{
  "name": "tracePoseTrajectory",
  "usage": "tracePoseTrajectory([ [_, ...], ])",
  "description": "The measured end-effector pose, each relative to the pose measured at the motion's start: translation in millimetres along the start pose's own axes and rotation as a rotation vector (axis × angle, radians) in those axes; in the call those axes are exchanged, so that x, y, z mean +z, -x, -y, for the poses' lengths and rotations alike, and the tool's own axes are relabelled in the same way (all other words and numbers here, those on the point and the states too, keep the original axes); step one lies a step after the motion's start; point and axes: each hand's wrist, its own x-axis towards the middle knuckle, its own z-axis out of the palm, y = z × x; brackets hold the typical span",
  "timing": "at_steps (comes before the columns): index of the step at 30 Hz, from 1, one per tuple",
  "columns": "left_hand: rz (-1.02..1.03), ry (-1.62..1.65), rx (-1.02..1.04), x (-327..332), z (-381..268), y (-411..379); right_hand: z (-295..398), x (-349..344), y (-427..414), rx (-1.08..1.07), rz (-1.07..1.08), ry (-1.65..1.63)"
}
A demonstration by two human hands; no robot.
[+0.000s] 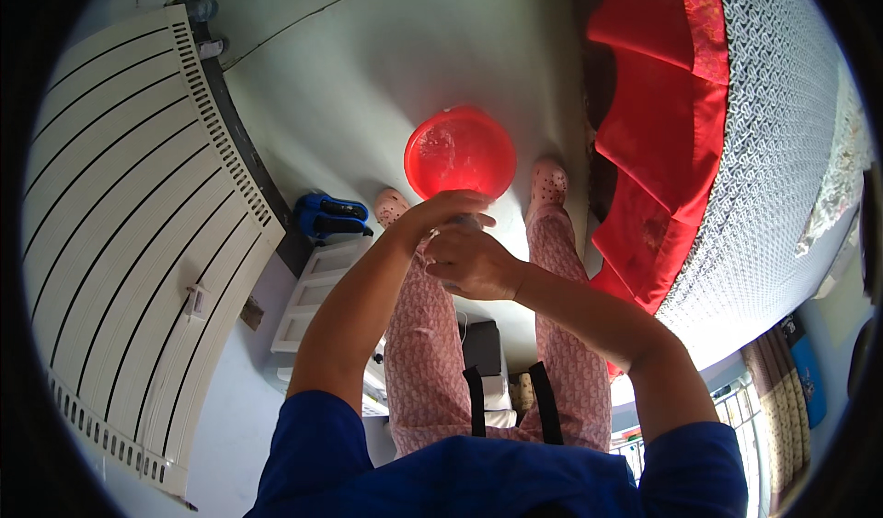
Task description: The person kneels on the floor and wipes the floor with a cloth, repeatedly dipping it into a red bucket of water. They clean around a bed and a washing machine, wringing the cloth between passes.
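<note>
My left hand (452,209) and my right hand (476,263) are close together in front of my legs, the left one farther from my body. Both are closed around a small greyish item (468,221), perhaps a wet cloth. Fingers hide most of it, and a bit of it shows below the right hand. Just beyond the hands, a red plastic basin (459,152) rests on the floor between my feet. Whitish streaks, perhaps suds or water, show inside it.
A white slatted radiator (138,228) runs along the left wall. Blue-and-black slippers (332,216) lie beside white drawers (321,287). At right, a bed has a red skirt (655,125) and a grey-white patterned cover (766,138). I wear pink clogs (548,181).
</note>
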Motion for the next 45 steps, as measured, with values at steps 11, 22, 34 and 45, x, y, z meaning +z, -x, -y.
tracePoseTrajectory([
  [11, -0.513, -0.163, 0.238, 20, 15, 93, 14, -10, 35, 1.157, -0.996, -0.991],
  [22, -0.489, -0.345, 0.511, 269, -8, 280, 255, -143, 42, 0.624, -0.659, -0.891],
  [34, -0.038, -0.179, 0.703, 357, 78, 346, 463, -94, 140, 0.446, -0.769, -0.456],
  [45, 0.239, -0.999, 0.313, 423, 234, 350, 540, 76, 282, 0.628, -1.136, 0.113],
])
